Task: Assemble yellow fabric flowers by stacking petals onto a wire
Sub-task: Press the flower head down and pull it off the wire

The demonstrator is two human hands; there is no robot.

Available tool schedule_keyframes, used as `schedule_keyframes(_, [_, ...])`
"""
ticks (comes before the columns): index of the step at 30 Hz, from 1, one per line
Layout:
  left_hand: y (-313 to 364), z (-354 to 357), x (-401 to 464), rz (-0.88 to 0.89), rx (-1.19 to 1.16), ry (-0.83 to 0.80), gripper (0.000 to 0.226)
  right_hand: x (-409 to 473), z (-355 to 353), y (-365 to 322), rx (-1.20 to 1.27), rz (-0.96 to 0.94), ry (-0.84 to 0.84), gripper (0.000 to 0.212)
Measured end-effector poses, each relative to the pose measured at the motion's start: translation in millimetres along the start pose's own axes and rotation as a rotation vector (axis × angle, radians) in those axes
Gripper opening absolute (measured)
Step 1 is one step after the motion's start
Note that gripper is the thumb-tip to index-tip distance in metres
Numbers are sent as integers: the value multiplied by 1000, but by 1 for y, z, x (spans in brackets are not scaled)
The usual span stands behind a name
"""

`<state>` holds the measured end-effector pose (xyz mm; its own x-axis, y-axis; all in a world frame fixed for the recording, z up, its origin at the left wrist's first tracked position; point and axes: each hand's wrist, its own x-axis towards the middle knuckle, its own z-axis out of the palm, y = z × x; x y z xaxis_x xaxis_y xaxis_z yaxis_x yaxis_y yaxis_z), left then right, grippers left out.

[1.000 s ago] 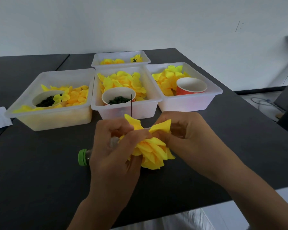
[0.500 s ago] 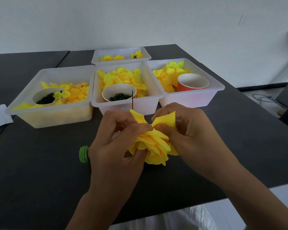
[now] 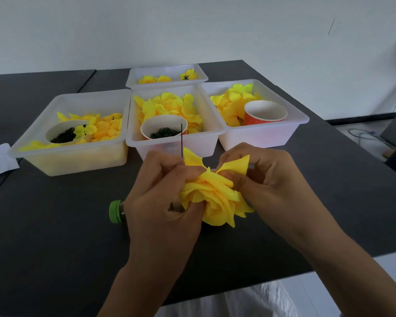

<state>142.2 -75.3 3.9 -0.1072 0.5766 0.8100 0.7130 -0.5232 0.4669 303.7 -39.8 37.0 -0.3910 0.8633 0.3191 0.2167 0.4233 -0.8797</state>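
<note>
Both the left hand [image 3: 162, 197] and right hand [image 3: 268, 179] pinch the flower [image 3: 212, 197] between their fingers; the wire [image 3: 181, 140] rises just above them. Probably seating a petal layer; next, press it down evenly.

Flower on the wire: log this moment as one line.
stage: stacking petals | left hand: grips flower | right hand: pinches petal | wire: upright

Matt fabric flower [image 3: 212, 193], translucent plastic bins [image 3: 176, 143]
</note>
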Motion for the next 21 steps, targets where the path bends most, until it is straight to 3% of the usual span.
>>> schedule_keyframes(5, [3,2,6,-155,20,-91,21,0,-4,0,117,155,-56,21])
schedule_keyframes(7, [6,1,12,-252,-23,-139,22,-1,-6,-3,257,237,-116,39])
schedule_keyframes(10, [8,1,16,-401,-145,-214,26,-3,-6,-3,345,338,-130,44])
schedule_keyframes(14, [11,2,16,-559,-159,-268,38,-8,-5,-6,269,231,-209,27])
schedule_keyframes(18, [13,3,18,-571,-146,-226,47,-11,-6,-2,215,140,-275,38])
schedule_keyframes(21, [15,3,19,-602,-191,-241,34,-12,-7,0,185,152,-272,44])
